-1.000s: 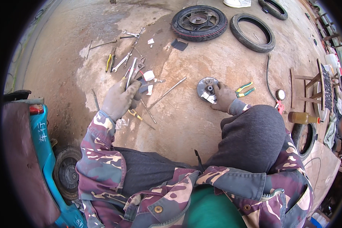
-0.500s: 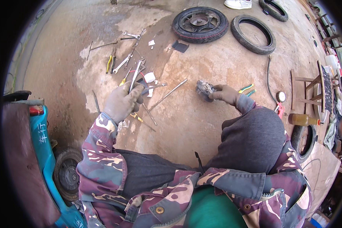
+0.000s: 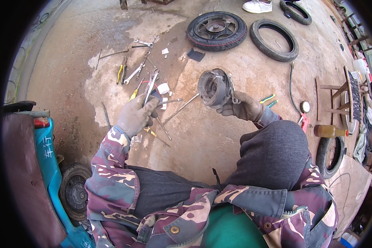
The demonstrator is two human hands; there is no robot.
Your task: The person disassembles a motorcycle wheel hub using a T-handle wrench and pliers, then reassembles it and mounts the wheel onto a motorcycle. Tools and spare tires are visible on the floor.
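My left hand (image 3: pixel 134 115), in a grey glove, grips a long silver tool (image 3: pixel 149 91), perhaps a wrench, upright over scattered tools. My right hand (image 3: pixel 246 106), also gloved, holds a dark round metal hub part (image 3: pixel 213 87) up off the floor, its hollow face now turned up and toward the left; some fingers are hidden beneath it. Behind it lie green-and-yellow pliers (image 3: pixel 268 99). A long metal rod (image 3: pixel 181 108) lies between my hands. Yellow-handled pliers (image 3: pixel 122 73), several wrenches (image 3: pixel 132 75) and small white scraps (image 3: pixel 163 88) lie around my left hand.
A spoked wheel (image 3: pixel 216 31) and loose tyres (image 3: pixel 273 39) lie ahead, near another person's white shoe (image 3: pixel 256 6). At right are a wooden chair (image 3: pixel 339 95), a gauge with hose (image 3: pixel 305 106) and a bottle (image 3: pixel 326 130). A teal scooter body (image 3: pixel 49 157) stands at left.
My right hand has lifted the round metal part off the floor, tilted it over and moved it left and toward me. My left hand has shifted slightly rightward with the silver tool.
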